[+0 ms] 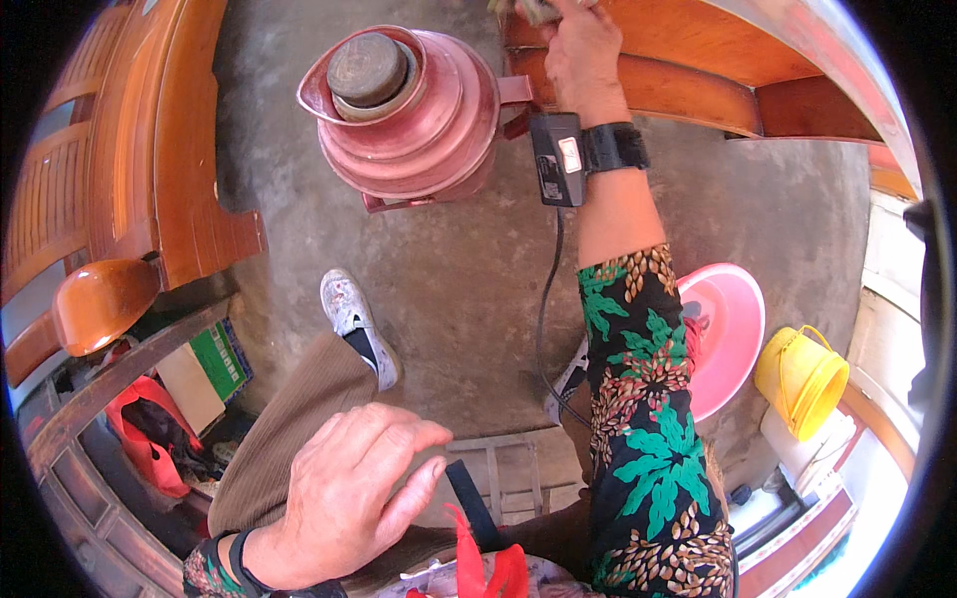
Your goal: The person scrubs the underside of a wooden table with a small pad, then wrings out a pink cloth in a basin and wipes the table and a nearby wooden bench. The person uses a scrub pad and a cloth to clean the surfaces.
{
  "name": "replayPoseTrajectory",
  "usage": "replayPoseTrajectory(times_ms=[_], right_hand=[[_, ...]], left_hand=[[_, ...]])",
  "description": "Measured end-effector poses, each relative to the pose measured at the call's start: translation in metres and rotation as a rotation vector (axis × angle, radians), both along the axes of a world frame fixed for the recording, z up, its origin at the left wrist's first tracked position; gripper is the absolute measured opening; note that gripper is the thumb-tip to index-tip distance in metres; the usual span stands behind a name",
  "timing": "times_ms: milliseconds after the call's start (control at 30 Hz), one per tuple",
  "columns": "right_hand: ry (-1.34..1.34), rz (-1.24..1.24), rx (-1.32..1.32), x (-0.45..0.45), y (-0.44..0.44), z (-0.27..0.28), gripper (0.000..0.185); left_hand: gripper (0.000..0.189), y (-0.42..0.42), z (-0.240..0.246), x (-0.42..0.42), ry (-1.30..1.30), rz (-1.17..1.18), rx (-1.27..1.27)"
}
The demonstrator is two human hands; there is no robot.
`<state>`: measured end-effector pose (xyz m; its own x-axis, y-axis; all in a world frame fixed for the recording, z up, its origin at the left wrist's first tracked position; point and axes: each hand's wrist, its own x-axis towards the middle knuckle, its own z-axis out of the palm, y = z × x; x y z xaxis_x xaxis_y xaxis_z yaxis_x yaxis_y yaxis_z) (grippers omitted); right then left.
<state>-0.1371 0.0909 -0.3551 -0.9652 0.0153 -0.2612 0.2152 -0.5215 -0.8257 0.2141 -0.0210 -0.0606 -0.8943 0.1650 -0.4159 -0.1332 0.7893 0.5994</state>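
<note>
My right hand (587, 56) reaches to the top edge of the view, beside an orange-brown wooden furniture piece. It grips a crumpled grey-green item (540, 10), perhaps a cloth, cut off by the picture's edge. A black device (558, 160) with a cable is strapped to that wrist. Left of this hand stands a pink thermos flask (419, 127) with a round stopper (368, 69) in its mouth and its handle (516, 90) towards my right arm. Over my lap hovers my left hand (351, 486), holding nothing, its thumb apart from the bent fingers.
A wooden bench (179, 149) runs along the left. On the right, a pink basin (729, 329) rests on the concrete floor (463, 299), near a yellow bucket (804, 381). A red bag (153, 441) lies lower left. Red ribbon (490, 568) hangs before me.
</note>
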Motion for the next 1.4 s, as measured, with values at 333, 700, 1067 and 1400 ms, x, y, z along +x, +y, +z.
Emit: replayPoseTrajectory(times_ms=[333, 700, 1067, 1400], right_hand=[[0.051, -0.005, -0.243, -0.005, 0.013, 0.018, 0.026], [0.085, -0.049, -0.174, -0.014, -0.007, 0.018, 0.028], [0.15, -0.028, -0.084, -0.014, -0.043, 0.021, 0.03], [0.115, -0.058, -0.023, -0.012, -0.055, 0.012, 0.031]], left_hand=[[0.019, -0.005, -0.005, -0.001, 0.014, 0.033, -0.012], [0.018, 0.008, -0.012, -0.009, -0.014, 0.019, -0.045], [0.016, 0.013, -0.011, -0.012, -0.01, 0.005, -0.058], [0.015, 0.012, -0.014, -0.01, 0.008, 0.02, -0.049]])
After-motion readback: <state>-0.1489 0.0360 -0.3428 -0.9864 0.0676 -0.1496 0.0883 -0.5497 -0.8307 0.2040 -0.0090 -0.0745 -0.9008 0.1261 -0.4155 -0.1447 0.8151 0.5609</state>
